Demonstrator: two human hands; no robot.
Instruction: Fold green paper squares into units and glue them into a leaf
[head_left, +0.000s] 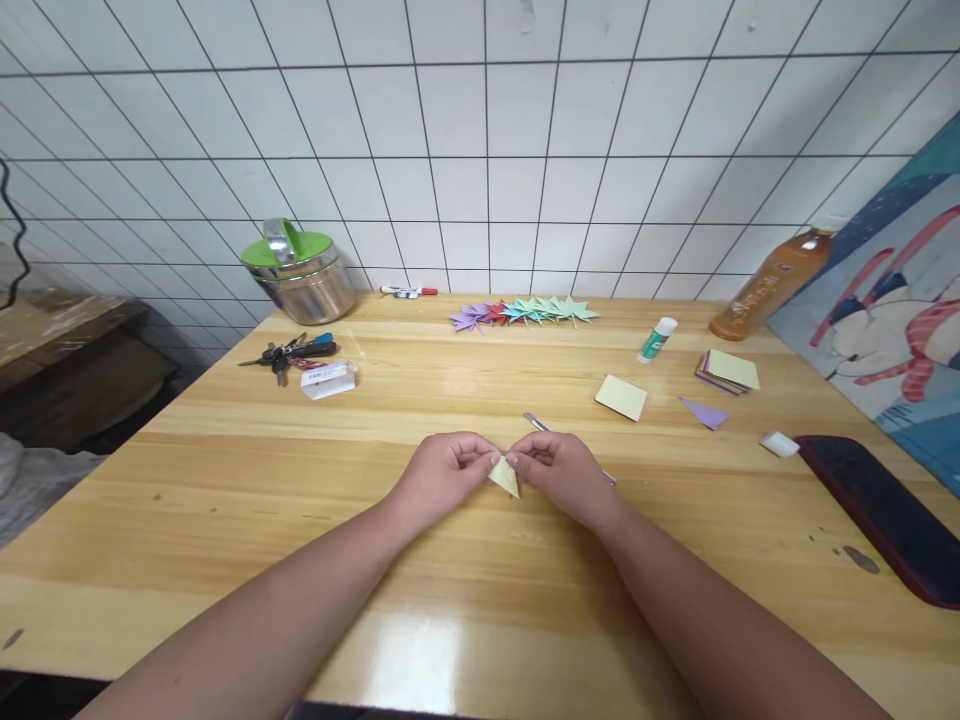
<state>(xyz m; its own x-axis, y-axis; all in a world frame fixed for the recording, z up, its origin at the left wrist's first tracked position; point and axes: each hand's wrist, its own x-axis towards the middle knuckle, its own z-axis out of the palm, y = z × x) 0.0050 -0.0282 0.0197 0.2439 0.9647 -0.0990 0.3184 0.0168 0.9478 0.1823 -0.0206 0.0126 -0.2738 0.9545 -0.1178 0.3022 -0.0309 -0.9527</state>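
Note:
A small piece of folded yellow paper [505,478] is held just above the wooden table, its point facing me. My left hand [448,472] pinches its upper left edge between thumb and fingers. On the other side, my right hand [561,472] pinches the upper right edge, so the fingertips of both hands nearly meet. Under my right hand lies a thin metallic, pen-like tool [535,422], its middle hidden by the hand. Beyond it to the right are a flat yellow square of paper [622,397] and a folded purple paper triangle [703,413].
Folded paper leaves [525,312] in several colours line the back edge. At right are a glue stick [657,340], a paper stack [727,371], an eraser [779,444], a phone [885,515] and a bottle [772,285]. Keys [289,352], a small box [328,380], a marker [409,292] and a steel pot [307,285] stand left.

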